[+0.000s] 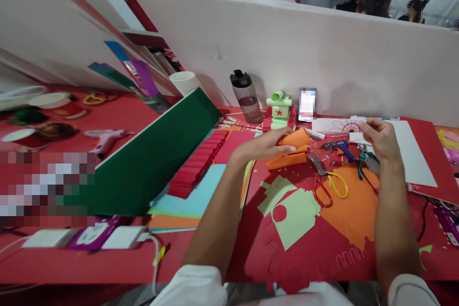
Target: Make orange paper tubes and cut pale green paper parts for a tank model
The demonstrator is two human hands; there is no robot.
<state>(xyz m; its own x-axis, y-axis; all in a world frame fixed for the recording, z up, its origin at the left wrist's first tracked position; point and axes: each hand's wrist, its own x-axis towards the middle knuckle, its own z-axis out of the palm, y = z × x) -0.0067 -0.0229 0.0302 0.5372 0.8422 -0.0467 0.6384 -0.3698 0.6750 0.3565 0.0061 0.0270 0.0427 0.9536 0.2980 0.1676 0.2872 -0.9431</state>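
My left hand is closed around an orange rolled-paper piece, thumb along its side. My right hand is raised over the right side of the table with fingertips pinched together; whatever is between them is too small to make out. Behind its fingers lies a white sheet with a drawn fan-like pattern. Below my right hand are a blue glue gun and a teal-handled tool. Between my hands lie open scissors with red and yellow handles, on orange paper and light green paper scraps.
A light green paper model with a red star stands by a dark-lidded water bottle and a phone. On the left are a green board, folded red paper strips and a pink glue gun. A white partition rises behind.
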